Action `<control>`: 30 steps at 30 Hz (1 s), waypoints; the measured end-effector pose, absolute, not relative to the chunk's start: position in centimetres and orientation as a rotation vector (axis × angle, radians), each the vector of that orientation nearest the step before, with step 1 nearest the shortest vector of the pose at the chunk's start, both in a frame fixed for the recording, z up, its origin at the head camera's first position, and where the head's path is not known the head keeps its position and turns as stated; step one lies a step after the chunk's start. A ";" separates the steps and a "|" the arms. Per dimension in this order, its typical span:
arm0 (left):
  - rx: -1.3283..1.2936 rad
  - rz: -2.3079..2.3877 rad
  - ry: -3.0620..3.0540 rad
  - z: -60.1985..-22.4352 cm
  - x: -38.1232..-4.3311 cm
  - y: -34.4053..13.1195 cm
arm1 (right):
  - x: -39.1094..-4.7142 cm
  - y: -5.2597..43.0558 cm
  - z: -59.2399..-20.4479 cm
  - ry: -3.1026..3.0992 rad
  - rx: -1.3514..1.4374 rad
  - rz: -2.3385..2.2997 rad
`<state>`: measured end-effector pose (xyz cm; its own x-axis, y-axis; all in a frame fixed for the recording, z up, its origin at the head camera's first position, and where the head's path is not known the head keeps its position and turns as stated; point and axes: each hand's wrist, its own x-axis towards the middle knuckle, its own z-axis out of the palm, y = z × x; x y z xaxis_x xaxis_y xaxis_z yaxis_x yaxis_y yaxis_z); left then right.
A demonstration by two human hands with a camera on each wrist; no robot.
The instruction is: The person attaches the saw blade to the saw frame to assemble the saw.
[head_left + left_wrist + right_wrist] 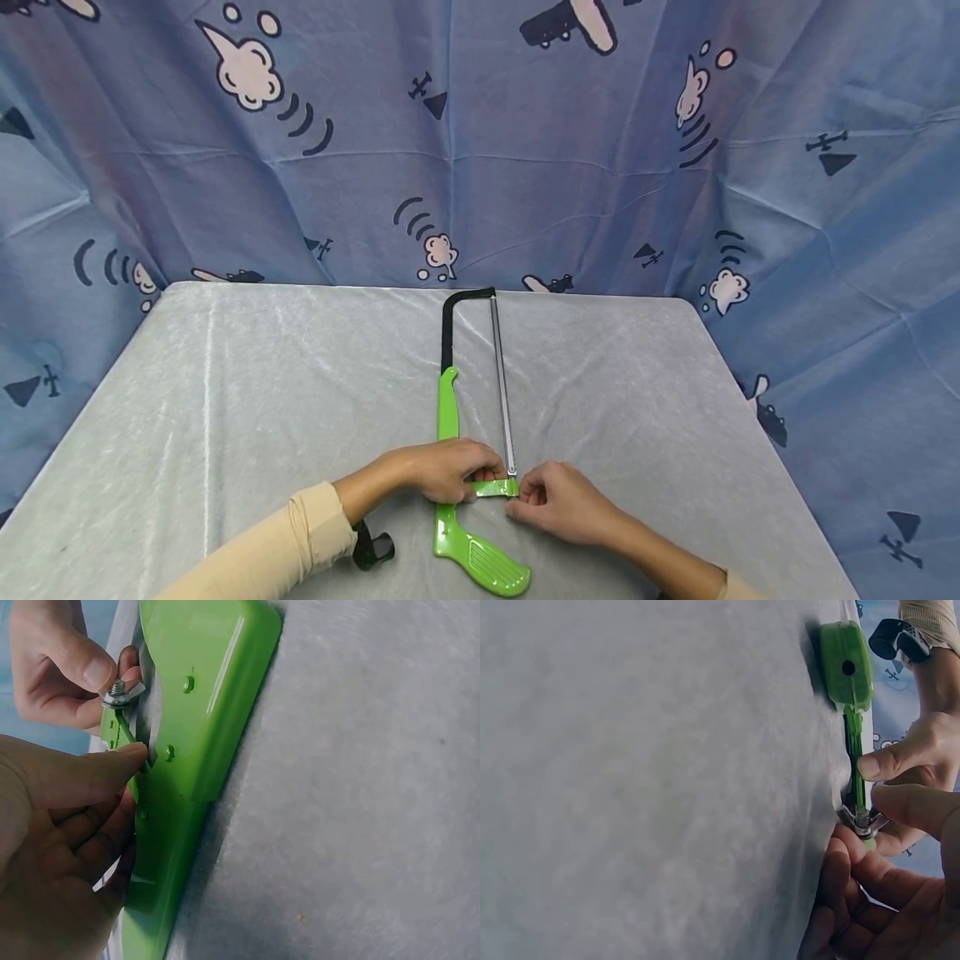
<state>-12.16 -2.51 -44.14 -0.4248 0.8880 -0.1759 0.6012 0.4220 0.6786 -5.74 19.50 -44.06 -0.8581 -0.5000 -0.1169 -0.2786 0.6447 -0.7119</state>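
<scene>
A hacksaw lies on the table with its green grip toward me, its black bow at the far end and a silver blade along the right. My left hand pinches the short green arm of the frame between thumb and fingers. At that arm's end, a metal wing nut sits on a threaded bolt. The thumb and fingers of my right hand are curled about the wing nut, as the right wrist view shows. Part of the nut is hidden there by the fingers.
A pale grey cloth covers the table. Behind and beside it hangs a blue patterned curtain. A black strap-like device sits at my left wrist.
</scene>
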 end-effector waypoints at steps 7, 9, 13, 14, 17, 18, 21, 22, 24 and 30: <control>1.244 0.727 2.162 -43.9 -12.0 -2.5 | -5.7 19.8 -44.1 2.539 -0.662 -1.078; 1.242 0.726 2.164 -43.9 -12.0 -2.5 | -5.8 19.9 -44.1 2.530 -0.666 -1.084; 1.233 0.717 2.172 -43.9 -12.0 -2.5 | -5.8 20.1 -44.1 2.506 -0.658 -1.095; 1.230 0.716 2.173 -44.0 -12.0 -2.5 | -5.9 20.1 -44.2 2.499 -0.658 -1.102; 1.223 0.715 2.173 -44.0 -12.0 -2.5 | -5.9 20.3 -44.2 2.488 -0.665 -1.114; 1.221 0.716 2.172 -44.0 -12.0 -2.5 | -5.9 20.3 -44.2 2.486 -0.670 -1.119; 1.223 0.714 2.171 -43.9 -12.0 -2.5 | -5.9 20.4 -44.3 2.489 -0.681 -1.129; 1.225 0.713 2.172 -43.8 -12.0 -2.5 | -5.9 20.4 -44.3 2.489 -0.683 -1.133; 1.227 0.712 2.172 -43.8 -12.0 -2.5 | -5.9 20.4 -44.3 2.487 -0.675 -1.135; 1.231 0.712 2.169 -43.7 -12.0 -2.5 | -5.8 20.4 -44.4 2.493 -0.655 -1.107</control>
